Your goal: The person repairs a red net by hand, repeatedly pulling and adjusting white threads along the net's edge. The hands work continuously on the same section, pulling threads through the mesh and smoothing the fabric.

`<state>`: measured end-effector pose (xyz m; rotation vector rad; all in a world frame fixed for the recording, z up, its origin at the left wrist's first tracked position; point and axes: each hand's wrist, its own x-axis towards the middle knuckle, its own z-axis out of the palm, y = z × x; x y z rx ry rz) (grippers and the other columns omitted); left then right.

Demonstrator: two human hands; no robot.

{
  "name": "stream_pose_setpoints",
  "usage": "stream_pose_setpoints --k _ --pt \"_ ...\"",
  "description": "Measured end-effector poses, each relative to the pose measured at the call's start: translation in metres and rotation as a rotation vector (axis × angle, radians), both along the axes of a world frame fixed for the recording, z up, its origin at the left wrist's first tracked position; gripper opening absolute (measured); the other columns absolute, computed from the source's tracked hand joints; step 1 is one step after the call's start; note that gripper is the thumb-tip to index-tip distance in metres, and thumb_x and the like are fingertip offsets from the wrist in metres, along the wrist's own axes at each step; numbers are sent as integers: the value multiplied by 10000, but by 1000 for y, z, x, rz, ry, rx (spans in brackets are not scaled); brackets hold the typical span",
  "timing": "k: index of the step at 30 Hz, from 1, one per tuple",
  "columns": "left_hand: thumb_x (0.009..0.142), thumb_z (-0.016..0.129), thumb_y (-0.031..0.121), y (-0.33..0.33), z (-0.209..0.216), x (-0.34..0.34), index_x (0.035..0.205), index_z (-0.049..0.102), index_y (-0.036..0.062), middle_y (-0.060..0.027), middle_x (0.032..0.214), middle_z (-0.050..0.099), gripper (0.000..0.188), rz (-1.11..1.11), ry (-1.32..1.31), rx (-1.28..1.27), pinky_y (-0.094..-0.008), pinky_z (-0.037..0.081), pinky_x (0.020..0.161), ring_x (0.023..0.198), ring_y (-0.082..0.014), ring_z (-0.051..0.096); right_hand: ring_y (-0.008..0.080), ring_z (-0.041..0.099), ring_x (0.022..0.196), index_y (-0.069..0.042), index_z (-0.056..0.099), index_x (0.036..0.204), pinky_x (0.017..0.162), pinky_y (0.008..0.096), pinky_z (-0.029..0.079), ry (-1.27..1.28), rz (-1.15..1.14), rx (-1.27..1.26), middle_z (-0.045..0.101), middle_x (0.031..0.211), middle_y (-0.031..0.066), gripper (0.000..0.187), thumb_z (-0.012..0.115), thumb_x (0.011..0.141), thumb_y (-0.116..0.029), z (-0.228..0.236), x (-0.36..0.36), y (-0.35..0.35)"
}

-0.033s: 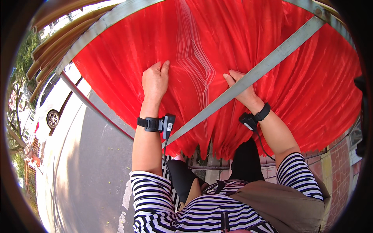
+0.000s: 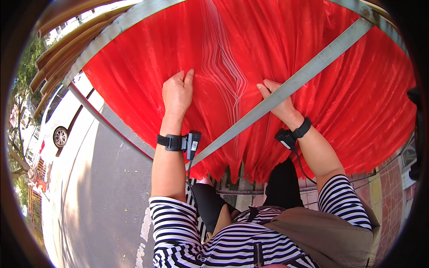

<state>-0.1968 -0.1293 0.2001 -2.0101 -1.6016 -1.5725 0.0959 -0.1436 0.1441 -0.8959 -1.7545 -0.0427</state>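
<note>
A broad sheet of thin, glossy red fabric (image 2: 143, 53) hangs in gathered folds inside a curved metal frame (image 2: 111, 40). White stripes run down its middle, bent into a kink between my hands. My left hand (image 2: 177, 91) is closed left of the stripes, thumb and finger pinching the fabric. My right hand (image 2: 279, 105) pinches the red fabric right of the stripes. A flat grey metal bar (image 2: 313, 69) slants in front of the right hand and hides part of its fingers. The fabric's ragged lower edge hangs above my legs.
Curved brown slats (image 2: 67, 49) stick out at the upper left. A thin rail (image 2: 111, 125) runs beside the fabric, over grey road (image 2: 107, 192). Beyond stands a white car (image 2: 67, 120). Each wrist wears a strapped black device (image 2: 192, 143) with a cable. Paving (image 2: 391, 196) lies at right.
</note>
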Motion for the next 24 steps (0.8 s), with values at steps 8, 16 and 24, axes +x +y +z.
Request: stream_pose_setpoints --k 8,16,24 --pt "970 659 342 -5 2 -1 771 665 -19 -270 700 621 413 29 -6 -99 -486 497 610 674 -446 636 228 363 505 -11 427 695 493 396 318 -18 -28 -5 344 589 130 382 670 968 -125 -2 10 -2" --pt "962 698 277 -6 -3 17 778 657 -34 -204 620 581 363 -94 -88 -99 -395 454 530 551 -254 533 246 363 508 -10 401 694 494 403 321 -5 2 -60 354 596 138 393 664 964 -117 -5 -14 -5" --pt "937 703 292 -9 16 45 972 685 -8 -243 760 688 303 -164 52 -13 -455 557 646 712 -384 699 309 367 497 11 398 682 493 428 331 -62 -4 -27 370 608 201 401 658 959 -119 -8 -37 -7"
